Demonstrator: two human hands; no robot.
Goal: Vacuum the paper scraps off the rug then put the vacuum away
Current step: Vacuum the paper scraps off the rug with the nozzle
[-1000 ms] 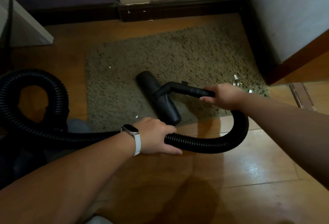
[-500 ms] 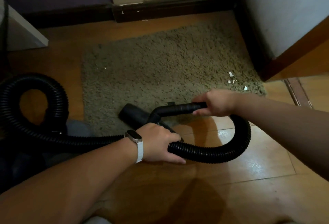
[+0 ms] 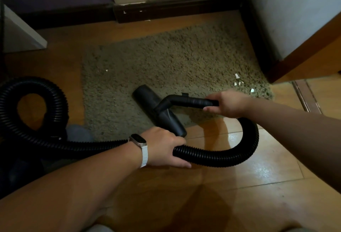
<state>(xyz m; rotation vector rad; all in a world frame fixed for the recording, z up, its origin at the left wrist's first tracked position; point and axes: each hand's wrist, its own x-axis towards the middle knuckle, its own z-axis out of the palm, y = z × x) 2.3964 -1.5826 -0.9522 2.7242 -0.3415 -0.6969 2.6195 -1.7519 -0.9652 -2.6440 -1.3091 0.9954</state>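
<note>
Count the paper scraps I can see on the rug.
5 paper scraps: one near the rug's left edge, four clustered by its right near corner. More may hide under the nozzle.

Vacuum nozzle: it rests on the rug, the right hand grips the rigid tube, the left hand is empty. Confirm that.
No. The head view shows the left hand gripping the ribbed hose, not empty. The rest holds: the nozzle rests on the rug and the right hand grips the rigid tube.
</note>
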